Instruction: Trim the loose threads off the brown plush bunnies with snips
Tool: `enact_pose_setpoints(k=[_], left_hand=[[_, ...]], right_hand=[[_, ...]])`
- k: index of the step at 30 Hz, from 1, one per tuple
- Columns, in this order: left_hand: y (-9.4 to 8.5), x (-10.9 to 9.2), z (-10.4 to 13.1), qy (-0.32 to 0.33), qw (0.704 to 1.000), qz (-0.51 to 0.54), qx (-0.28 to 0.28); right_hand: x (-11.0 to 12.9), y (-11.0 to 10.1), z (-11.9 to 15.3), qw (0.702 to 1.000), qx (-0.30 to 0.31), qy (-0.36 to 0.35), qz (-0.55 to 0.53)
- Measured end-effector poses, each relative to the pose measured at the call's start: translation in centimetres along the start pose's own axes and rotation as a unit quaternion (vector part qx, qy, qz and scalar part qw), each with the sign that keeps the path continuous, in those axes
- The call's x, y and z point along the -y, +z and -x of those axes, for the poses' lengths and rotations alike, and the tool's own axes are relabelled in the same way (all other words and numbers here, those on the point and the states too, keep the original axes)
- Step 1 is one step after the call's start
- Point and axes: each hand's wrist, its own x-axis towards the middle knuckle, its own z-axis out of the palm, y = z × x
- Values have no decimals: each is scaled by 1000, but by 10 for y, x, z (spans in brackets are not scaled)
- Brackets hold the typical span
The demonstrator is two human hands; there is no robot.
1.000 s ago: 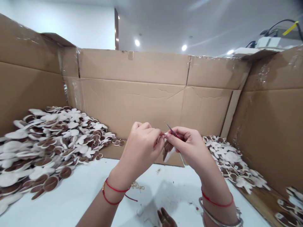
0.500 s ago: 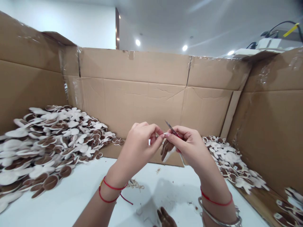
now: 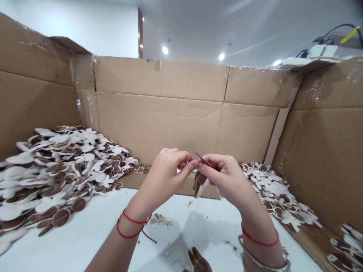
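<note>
piece (image 3: 199,184): brown-white, ear-shaped, dangling | right hand (image 3: 227,177) fingers pinched on it | left hand (image 3: 167,175) fingers pinched together

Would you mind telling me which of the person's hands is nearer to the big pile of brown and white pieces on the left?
Left. The left hand is on the pile's side, though apart from it; the right hand is farther off, beyond the left hand.

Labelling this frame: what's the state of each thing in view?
left hand: fingers pinched shut, contents hidden
right hand: gripping small red-handled scissors and brown-and-white plush ear piece
left heap of ear pieces: piled loose
brown cardboard wall: upright, taped
</note>
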Motion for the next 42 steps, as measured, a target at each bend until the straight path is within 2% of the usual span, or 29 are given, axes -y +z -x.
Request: enact_pose_setpoints(k=[4,7,11,17,23,28,42], left_hand=[[-3,-1,0,-50,993,103,10],[-4,-3,0,-78,987,143,15],[-4,-5,1,-63,994,86,-4],[1,-2,1,-66,996,65,9],[8,-7,3,-46,997,-10,-64],[13,-12,3,-50,994,10,-100],[10,-5,-1,-99,989,105,-17]], right_hand=[[0,-3,1,1000,16,-10,-24],[0,-3,2,998,34,-17,-40],[2,-2,2,999,31,-18,-17],[1,-1,2,999,32,-17,29],[2,4,2,996,-4,-34,79],[4,3,3,994,-22,-46,100],[6,4,4,989,-15,-32,142]])
